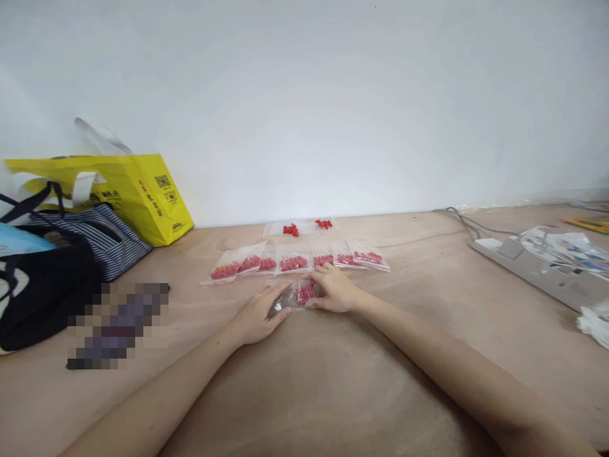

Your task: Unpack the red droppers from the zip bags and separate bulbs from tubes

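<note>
Between my hands a small clear plastic bag (pixel 304 294) lies on the wooden table, with several small red pieces gathered in its right part. My left hand (pixel 261 314) has thumb and fingers on the bag's left end. At the other end my right hand (pixel 337 289) grips the bag, thumb near and fingers on the far side. Just beyond my hands runs a row of similar flat bags of red pieces (pixel 292 262), some overlapping. Farther back, two small heaps of loose red pieces (pixel 290 230) rest on clear plastic bags near the wall.
A yellow shopping bag (pixel 164 197), a striped pouch (pixel 117 241) and a black bag (pixel 52 292) stand on the left. Nearer lies a blurred-out dark object (pixel 118 327). To the right are a white power strip (pixel 528 273) with cables and a crumpled white tissue (pixel 594 325).
</note>
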The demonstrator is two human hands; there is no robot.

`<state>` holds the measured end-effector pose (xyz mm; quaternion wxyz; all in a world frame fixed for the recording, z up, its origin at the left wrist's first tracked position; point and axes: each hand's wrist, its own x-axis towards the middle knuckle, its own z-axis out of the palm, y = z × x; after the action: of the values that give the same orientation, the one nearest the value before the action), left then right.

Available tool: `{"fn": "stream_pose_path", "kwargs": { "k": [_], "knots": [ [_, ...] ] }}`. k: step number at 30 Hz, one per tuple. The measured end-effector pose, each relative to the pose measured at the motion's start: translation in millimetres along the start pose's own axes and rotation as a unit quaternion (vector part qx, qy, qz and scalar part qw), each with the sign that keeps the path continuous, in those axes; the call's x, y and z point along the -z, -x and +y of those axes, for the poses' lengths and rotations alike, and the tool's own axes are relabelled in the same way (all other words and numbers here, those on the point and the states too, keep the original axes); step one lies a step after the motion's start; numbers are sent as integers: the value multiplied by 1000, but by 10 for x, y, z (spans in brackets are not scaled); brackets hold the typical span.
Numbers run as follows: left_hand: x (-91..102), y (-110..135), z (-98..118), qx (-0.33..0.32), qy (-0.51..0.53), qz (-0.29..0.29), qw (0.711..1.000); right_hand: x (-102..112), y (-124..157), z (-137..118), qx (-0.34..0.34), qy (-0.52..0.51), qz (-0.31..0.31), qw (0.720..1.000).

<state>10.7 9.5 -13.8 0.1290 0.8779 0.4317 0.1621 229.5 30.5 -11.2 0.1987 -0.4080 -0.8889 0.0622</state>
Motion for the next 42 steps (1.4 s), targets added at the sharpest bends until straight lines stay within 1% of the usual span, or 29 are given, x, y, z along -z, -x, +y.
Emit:
{"fn": "stream_pose_path", "kwargs": {
  "k": [2,5,9,13,15,20,25,28,33,36,39,42],
  "knots": [
    [3,2,6,6,11,-2,1000,10,-2,-7,10,-8,-1,1000],
    [10,3,9,7,22,-2,1000,27,7,-32,21,-48,-9,999],
    [11,5,8,6,15,4,1000,17,28,-43,-1,-133,0,991],
    [8,5,4,6,12,2,1000,13,67,23,-22,-245,-32,969],
    [4,1,-5,8,8,-1,1000,33,97,73,-33,-280,-38,959],
    [-7,-6,-41,0,8,-6,1000,84,171,158,-77,-318,11,945],
    [-12,-5,-54,-5,-1,1,1000,78,187,133,-110,-413,21,904],
    [-18,-8,-60,-7,-1,3,1000,54,173,101,-129,-431,42,892],
    [-23,-4,-55,-3,3,8,1000,1,160,102,-126,-420,59,897],
    [-13,-6,-40,-1,-1,4,1000,-8,193,163,-114,-432,50,893],
    [0,-13,-35,-14,-7,-2,1000,23,261,239,-111,-460,36,880],
    [6,-18,-43,-24,-10,-6,1000,73,359,307,-89,-490,27,867]
  ]
}}
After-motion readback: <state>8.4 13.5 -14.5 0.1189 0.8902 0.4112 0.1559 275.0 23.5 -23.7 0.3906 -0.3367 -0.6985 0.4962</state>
